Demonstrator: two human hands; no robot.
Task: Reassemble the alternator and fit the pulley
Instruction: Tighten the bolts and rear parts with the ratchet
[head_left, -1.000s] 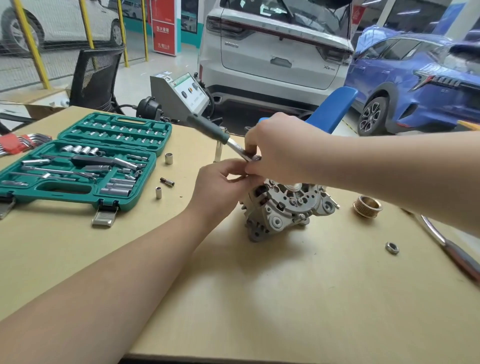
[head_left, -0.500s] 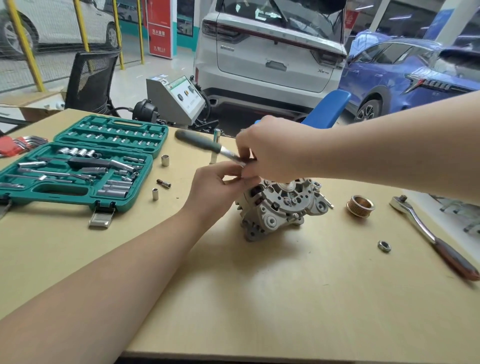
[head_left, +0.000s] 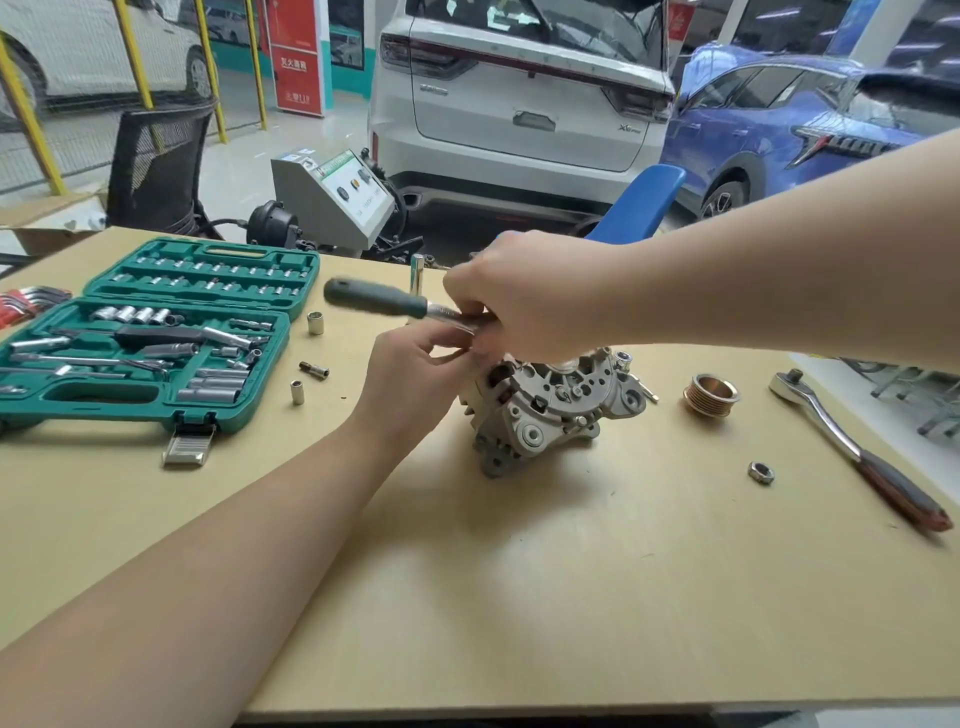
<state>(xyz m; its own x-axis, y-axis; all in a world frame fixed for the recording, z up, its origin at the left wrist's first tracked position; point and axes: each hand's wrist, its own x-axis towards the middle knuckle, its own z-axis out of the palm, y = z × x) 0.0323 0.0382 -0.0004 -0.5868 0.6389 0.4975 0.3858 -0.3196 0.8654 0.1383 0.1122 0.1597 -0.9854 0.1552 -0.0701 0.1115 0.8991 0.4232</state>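
At centre frame my right hand (head_left: 524, 301) grips the green-handled steel ratchet (head_left: 384, 301) atop the grey cast-aluminium alternator (head_left: 550, 410), my left hand (head_left: 415, 374) pinching its head; I judge short, square strokes advisable, the ribbed brass pulley (head_left: 710, 393) unfitted at right

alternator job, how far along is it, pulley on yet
Done: the alternator housing halves look joined, standing on the table. In hand: the right hand works a small ratchet on its top, the left hand pinching alongside. Left: the pulley and nut lie loose.
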